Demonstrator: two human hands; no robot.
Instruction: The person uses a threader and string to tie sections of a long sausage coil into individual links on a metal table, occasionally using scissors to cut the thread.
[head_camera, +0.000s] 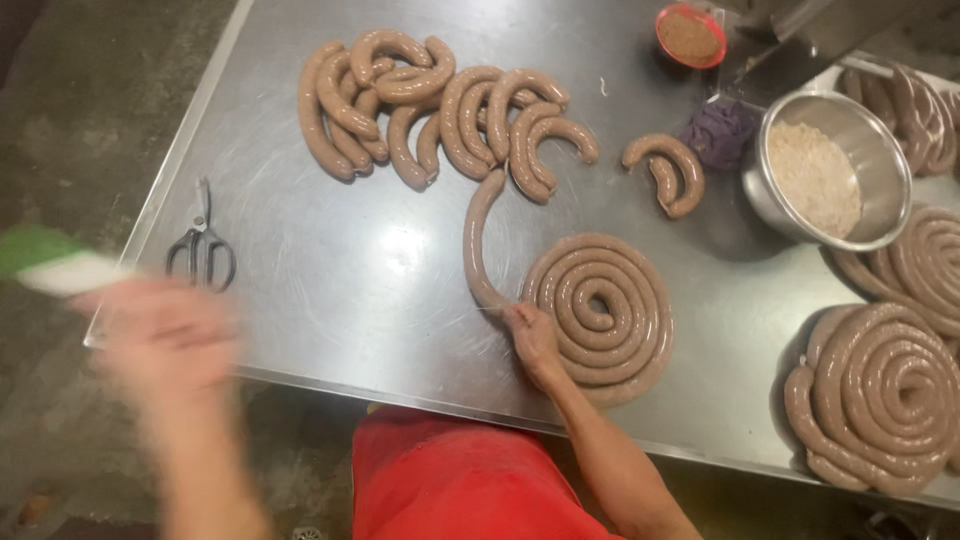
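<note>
A long raw sausage lies wound into a flat coil (600, 312) on the steel table (330, 250). Its loose tail (478, 245) runs up toward a heap of looped sausage (430, 105). My right hand (530, 340) presses on the coil's left edge, where the tail leaves it. My left hand (160, 335) is blurred, out past the table's left front corner, and holds a green and white object (50, 262) whose kind I cannot tell. Black scissors (202, 250) lie on the table just beyond that hand.
A steel bowl of pale crumbs (825, 170) stands at the right, with a purple cloth (718, 132) and a small red tub (690, 35) near it. More coiled sausage (880, 395) fills the right edge. A short curled piece (670, 170) lies mid-table.
</note>
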